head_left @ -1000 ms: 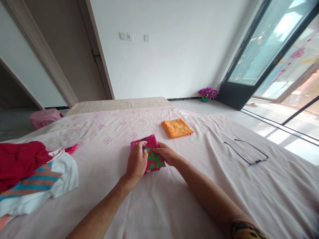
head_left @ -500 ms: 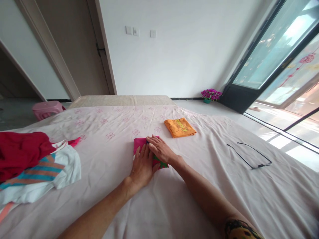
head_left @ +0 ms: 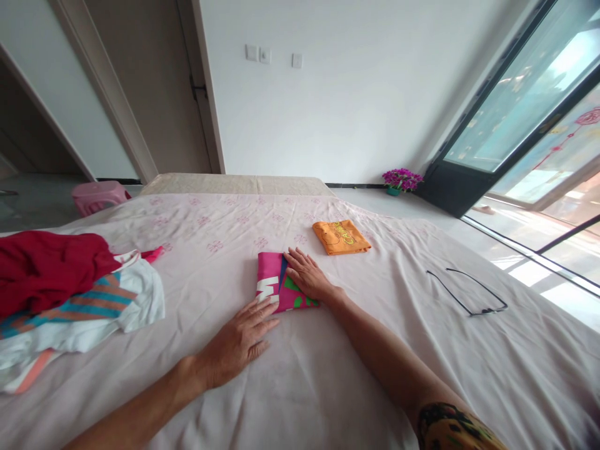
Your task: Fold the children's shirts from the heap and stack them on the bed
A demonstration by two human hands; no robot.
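A pink folded garment (head_left: 270, 265) with white, blue and green print lies flat on the pale bedsheet (head_left: 300, 381). My right hand (head_left: 307, 275) rests on its right side, fingers stretched out, covering part of the print. At the garment's near left corner is my left hand (head_left: 241, 340), open, its fingertips at the near edge and the palm over the sheet. Just beyond, to the right, lies an orange folded garment (head_left: 341, 237) with yellow lettering, touched by neither hand.
On the left is a heap of clothes: a red garment (head_left: 51, 269) over a white one with blue and brown stripes (head_left: 140, 300). Black-framed glasses (head_left: 487, 310) lie on the right. Beyond the bed are a pink stool (head_left: 99, 197) and a potted purple plant (head_left: 402, 180).
Both hands handled the pink garment, then lay flat over it. My left hand has since slid back toward me and left, uncovering the white print, while the right stays on top.
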